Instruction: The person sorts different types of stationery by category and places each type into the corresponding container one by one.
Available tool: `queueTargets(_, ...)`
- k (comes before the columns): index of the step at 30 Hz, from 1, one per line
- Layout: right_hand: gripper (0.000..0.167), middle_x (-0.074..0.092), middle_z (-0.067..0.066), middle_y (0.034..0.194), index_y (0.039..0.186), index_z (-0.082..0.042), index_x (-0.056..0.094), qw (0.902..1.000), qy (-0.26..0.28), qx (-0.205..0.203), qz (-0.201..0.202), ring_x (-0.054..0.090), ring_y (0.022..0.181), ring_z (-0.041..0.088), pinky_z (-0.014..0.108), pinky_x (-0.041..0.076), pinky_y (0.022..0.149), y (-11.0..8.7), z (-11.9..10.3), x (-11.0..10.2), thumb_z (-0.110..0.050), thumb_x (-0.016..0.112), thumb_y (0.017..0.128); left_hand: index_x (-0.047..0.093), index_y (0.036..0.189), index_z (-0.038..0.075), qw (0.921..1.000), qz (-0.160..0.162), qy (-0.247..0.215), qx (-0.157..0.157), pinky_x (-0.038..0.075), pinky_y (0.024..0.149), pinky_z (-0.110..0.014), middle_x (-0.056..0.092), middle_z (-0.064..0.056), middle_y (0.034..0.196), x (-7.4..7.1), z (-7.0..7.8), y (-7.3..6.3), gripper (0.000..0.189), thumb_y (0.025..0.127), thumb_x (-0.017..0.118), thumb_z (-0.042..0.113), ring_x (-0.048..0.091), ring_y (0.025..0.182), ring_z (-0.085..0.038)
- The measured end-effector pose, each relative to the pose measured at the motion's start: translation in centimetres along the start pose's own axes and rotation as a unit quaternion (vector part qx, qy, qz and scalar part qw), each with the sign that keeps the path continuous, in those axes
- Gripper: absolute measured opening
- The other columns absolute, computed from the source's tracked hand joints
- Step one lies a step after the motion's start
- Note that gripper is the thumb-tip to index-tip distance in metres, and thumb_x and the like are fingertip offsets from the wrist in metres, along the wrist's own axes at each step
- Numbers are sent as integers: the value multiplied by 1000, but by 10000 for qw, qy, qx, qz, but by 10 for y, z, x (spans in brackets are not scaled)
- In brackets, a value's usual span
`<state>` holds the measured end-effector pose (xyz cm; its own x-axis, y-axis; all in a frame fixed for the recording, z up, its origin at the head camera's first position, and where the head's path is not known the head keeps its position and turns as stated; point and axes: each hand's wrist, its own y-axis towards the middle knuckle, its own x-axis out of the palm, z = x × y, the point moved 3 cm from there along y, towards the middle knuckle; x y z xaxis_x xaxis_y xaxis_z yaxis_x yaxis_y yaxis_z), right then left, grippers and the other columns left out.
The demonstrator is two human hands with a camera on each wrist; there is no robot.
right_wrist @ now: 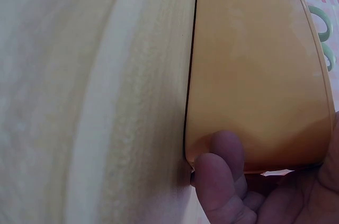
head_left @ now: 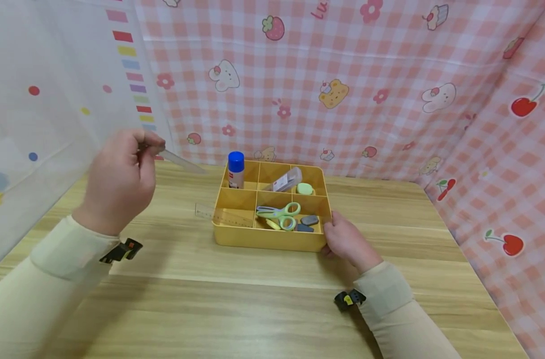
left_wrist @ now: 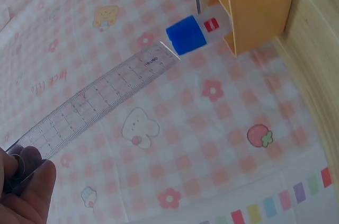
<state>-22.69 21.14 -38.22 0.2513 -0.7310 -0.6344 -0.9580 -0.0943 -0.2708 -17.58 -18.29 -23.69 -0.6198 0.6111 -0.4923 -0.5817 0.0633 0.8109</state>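
Note:
My left hand point(head_left: 120, 179) is raised left of a yellow divided box point(head_left: 268, 240), pinching one end of a clear ruler point(head_left: 183, 160). In the left wrist view the ruler point(left_wrist: 100, 97) stretches toward a blue-capped glue stick point(left_wrist: 186, 34). At the box's front right corner, my right hand point(head_left: 349, 242) grips the wall; the right wrist view shows its fingertips point(right_wrist: 214, 176) against the outside. Another clear ruler point(head_left: 229, 217) leans over the left wall of the box. Green-handled scissors point(head_left: 285, 213) lie in the front middle compartment, beside a small yellow piece point(head_left: 273, 224).
In the back row, a translucent labelled case point(head_left: 287, 180) leans in the middle and a pale green block point(head_left: 305, 189) sits at right. Dark grey pieces point(head_left: 309, 220) lie front right. The wooden table point(head_left: 236, 309) meets a pink checked cloth point(head_left: 299, 124) behind the box.

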Motion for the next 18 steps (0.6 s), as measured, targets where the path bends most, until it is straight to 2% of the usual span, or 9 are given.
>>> queueTargets(3,43,69,22,103,144,0,45,10000,-4,-18,-6,69,73,24,36,59,64,0,0,0,-17,30,108,64,108,-10,9998,-17,-199,43,37,81,-11,73,-22,106,3,3,-3,12,103,55,-4,68,89,-32)
queueTargets(5,43,69,22,104,144,0,45,10000,-2,-24,-13,69,73,24,36,59,64,0,1,0,-17,30,108,64,106,-10,9996,-55,-264,99,37,84,-8,74,-21,105,5,5,-5,11,102,55,-6,69,91,-32)
queueTargets(12,43,69,21,103,145,0,44,10000,35,-20,-28,68,72,24,36,59,64,0,0,0,-17,31,108,66,105,-6,9980,-517,-308,199,38,74,-14,76,-17,104,18,3,-19,12,101,55,-7,73,90,-30)
queueTargets(16,43,69,21,103,146,-1,44,10000,10,-17,-25,69,73,25,36,59,64,0,1,0,-17,31,108,66,105,-3,9958,-832,-284,270,40,76,-13,76,-14,105,27,0,-27,10,102,56,-6,74,94,-29)
queueTargets(18,43,69,21,103,146,-1,44,10000,-3,-25,-14,69,73,25,36,59,64,1,2,0,-18,31,108,65,105,-2,9942,-1003,-291,268,46,77,-19,76,-13,105,31,-1,-29,10,102,56,-6,75,95,-29)
